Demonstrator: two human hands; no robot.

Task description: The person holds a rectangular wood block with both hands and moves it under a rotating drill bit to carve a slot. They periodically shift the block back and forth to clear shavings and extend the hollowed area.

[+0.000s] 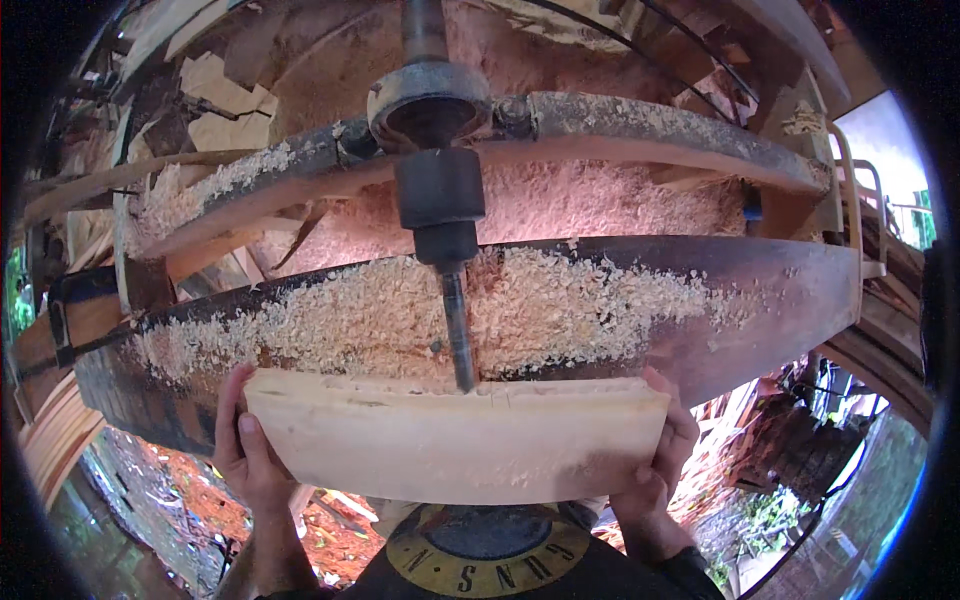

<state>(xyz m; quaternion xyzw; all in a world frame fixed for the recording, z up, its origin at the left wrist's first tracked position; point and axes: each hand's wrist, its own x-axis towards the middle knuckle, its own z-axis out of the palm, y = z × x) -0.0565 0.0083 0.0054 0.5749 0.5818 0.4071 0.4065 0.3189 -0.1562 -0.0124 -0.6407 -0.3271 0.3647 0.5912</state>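
Note:
A pale wooden board [450,440] lies at the near edge of a dark work table, gripped at both ends. At its left end my left hand [248,455] is closed, with the thumb on the near side. My right hand [660,460] holds the other end, fingers curled round the edge. From above, a dark drill chuck [440,195] carries a long drill bit [457,330], whose tip meets the board's far edge near its middle. Rough notches run along that far edge. Whether the bit is turning, I cannot tell.
Wood chips [560,310] cover much of the work table [790,300]. Behind it, a dusty beam [640,125] crosses, with a shavings-covered surface beyond. Stacked wood strips [60,440] stand at the left. Reddish chips and scraps [340,535] litter the ground below.

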